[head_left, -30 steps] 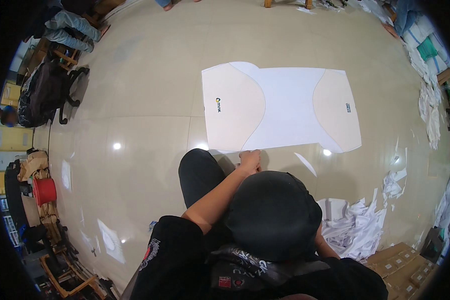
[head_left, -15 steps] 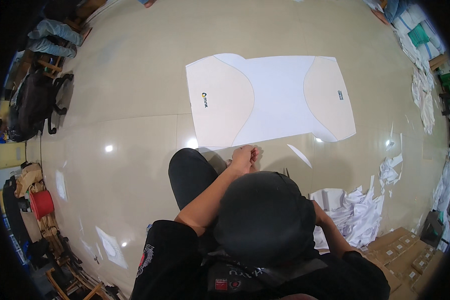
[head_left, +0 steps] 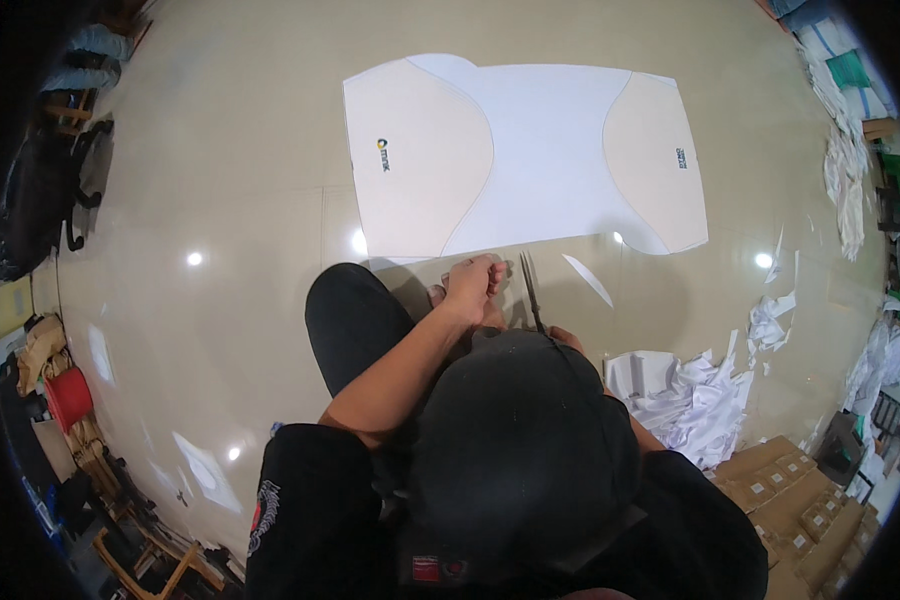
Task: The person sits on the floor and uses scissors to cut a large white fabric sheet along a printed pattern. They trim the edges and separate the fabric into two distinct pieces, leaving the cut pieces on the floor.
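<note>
My left hand (head_left: 473, 287) is closed with the fingers curled in, just in front of the near edge of a large white sheet (head_left: 547, 150). Two cream panels, left (head_left: 420, 170) and right (head_left: 655, 165), with curved inner edges, show at the sheet's ends. My right hand (head_left: 566, 340), mostly hidden behind my black cap (head_left: 525, 420), grips a pair of scissors (head_left: 531, 290). Their blades point away from me toward the sheet, apart from it. A thin white sliver (head_left: 589, 280) lies on the floor right of the blades. Part of my bare foot (head_left: 437, 295) shows beside my left hand.
A heap of white scraps (head_left: 680, 400) lies to my right, with cardboard boxes (head_left: 770, 485) nearer me. More white cloth (head_left: 843, 190) lies along the right side. A wheeled chair (head_left: 45, 200) and a red round object (head_left: 68, 398) stand at the left. My bent left knee (head_left: 355, 315) rises beside my arm.
My right hand has come forward from my right side, bringing the scissors' blades into fuller view. My left hand stays closed near the sheet. The whole view has shifted, with the sheet higher in it.
</note>
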{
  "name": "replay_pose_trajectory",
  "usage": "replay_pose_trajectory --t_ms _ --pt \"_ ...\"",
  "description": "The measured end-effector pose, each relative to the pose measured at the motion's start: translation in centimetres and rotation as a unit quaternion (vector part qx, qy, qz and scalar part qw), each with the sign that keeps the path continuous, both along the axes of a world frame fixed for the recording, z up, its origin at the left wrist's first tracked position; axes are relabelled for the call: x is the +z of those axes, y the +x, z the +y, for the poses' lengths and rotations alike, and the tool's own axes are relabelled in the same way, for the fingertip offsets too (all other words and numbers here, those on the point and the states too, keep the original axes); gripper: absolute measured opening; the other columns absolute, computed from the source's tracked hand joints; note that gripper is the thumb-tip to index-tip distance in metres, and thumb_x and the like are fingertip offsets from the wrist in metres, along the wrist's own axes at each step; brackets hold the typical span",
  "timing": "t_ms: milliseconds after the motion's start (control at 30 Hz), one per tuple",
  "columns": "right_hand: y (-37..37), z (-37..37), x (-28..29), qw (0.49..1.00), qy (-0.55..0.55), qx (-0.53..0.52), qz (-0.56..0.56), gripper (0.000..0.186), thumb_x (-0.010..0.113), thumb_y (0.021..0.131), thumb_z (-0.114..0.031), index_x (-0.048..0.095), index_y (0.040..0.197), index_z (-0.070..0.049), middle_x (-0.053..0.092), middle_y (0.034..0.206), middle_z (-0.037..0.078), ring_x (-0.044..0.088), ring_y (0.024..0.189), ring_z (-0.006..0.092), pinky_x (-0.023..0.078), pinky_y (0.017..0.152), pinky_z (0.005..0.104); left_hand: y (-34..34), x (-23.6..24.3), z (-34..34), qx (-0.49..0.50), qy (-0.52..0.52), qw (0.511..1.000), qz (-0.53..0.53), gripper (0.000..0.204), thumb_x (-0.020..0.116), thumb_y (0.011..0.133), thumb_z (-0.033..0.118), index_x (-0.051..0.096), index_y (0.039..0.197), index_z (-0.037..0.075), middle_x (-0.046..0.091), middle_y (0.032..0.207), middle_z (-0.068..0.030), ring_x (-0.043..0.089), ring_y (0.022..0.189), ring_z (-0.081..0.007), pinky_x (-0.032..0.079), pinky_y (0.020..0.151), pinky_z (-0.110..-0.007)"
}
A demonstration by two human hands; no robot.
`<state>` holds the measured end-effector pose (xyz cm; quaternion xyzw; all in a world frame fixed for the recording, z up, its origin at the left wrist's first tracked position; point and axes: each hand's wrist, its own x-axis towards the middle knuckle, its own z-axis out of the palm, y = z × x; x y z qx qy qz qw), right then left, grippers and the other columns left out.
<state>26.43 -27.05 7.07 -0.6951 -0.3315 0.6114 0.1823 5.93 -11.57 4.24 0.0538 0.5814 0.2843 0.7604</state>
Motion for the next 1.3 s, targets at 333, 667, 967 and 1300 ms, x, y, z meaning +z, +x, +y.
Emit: replay_pose_trajectory --t_ms 333,667,967,1300 --pt "-3.5 3.9 -0.6 0.995 -0.021 -0.078 0.051 0.057 0.082 0.094 -0.053 0.075 0.102 0.003 0.074 0.089 0.008 0.065 0.080 0.0140 0.052 0.072 0.0311 0.8 0.1 0.4 -0.027 0.000 1.000 0.016 0.027 0.067 0.108 0.035 0.071 0.108 0.009 0.067 0.089 0.0015 0.048 0.068 -0.0081 0.040 0.059 -0.026" --pt "-4.7 5.8 -0.7 0.986 -0.026 -0.130 0.100 0.052 0.083 0.094 -0.052 0.072 0.088 -0.002 0.068 0.074 0.002 0.059 0.064 0.0092 0.044 0.058 0.0267 2.3 0.1 0.7 0.014 -0.024 0.999 0.043 0.033 0.074 0.105 0.040 0.075 0.102 0.007 0.066 0.082 0.0015 0.047 0.059 -0.0063 0.038 0.051 -0.023" --pt "-4.8 5.9 -1.7 0.986 -0.008 -0.141 0.092 0.049 0.085 0.094 -0.048 0.070 0.084 -0.002 0.066 0.070 0.002 0.057 0.061 0.0084 0.043 0.055 0.0269 2.5 0.0 0.5 0.035 -0.008 0.998 0.047 0.029 0.076 0.104 0.037 0.072 0.103 0.008 0.063 0.084 0.0020 0.046 0.064 -0.0069 0.038 0.053 -0.023" --pt "-4.4 6.6 -1.0 0.994 -0.020 -0.100 0.046 0.049 0.083 0.095 -0.048 0.073 0.088 -0.001 0.068 0.072 0.004 0.059 0.063 0.0094 0.045 0.057 0.0268 2.6 0.0 0.6 0.051 0.005 0.997 0.057 0.026 0.074 0.105 0.030 0.070 0.098 0.006 0.064 0.078 -0.0003 0.045 0.055 -0.0068 0.035 0.046 -0.025"
